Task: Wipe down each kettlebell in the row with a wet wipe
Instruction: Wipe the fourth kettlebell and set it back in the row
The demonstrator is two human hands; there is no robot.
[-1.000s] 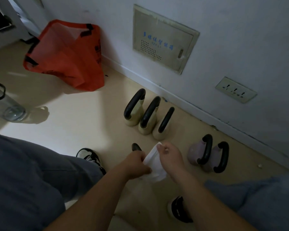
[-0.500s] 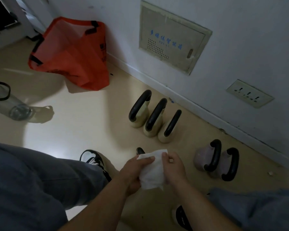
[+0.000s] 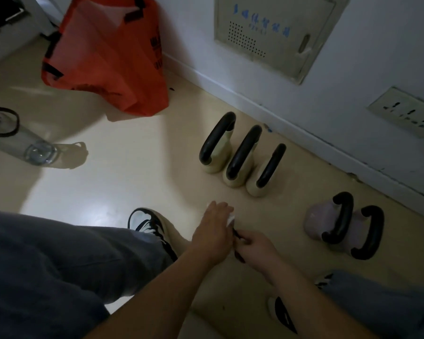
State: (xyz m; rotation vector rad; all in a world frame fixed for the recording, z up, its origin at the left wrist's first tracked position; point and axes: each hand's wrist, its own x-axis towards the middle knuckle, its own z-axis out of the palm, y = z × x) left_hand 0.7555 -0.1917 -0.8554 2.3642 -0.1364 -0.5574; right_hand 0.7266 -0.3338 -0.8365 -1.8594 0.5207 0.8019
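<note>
Our left hand (image 3: pixel 212 231) lies palm down with fingers fairly straight, pressing the white wipe (image 3: pixel 231 217) onto a kettlebell (image 3: pixel 236 234) that the hands almost wholly hide; only a corner of the wipe peeks out past the fingers. Our right hand (image 3: pixel 256 248) sits just beside the left, fingers curled around that kettlebell's black handle, a dark sliver of which shows between the two hands. We cannot tell the colour of its body.

Beyond our hands, three cream kettlebells (image 3: pixel 241 155) with black handles stand upright in a tight line, touching one another, near the wall (image 3: pixel 377 69). To their right, a little apart, two pinkish kettlebells (image 3: pixel 343 225) stand side by side.

Our left shoe (image 3: pixel 147 222) is planted near the left hand, and the right shoe (image 3: pixel 283 314) shows under the right forearm. Both knees are in grey trousers. Farther off on the floor (image 3: pixel 123 172), an orange bag (image 3: pixel 108 55) slumps against the wall, and a clear bottle (image 3: pixel 22 140) lies at the left edge. On the wall are a cream panel (image 3: pixel 274 30) with blue lettering and a socket (image 3: pixel 405 112).
</note>
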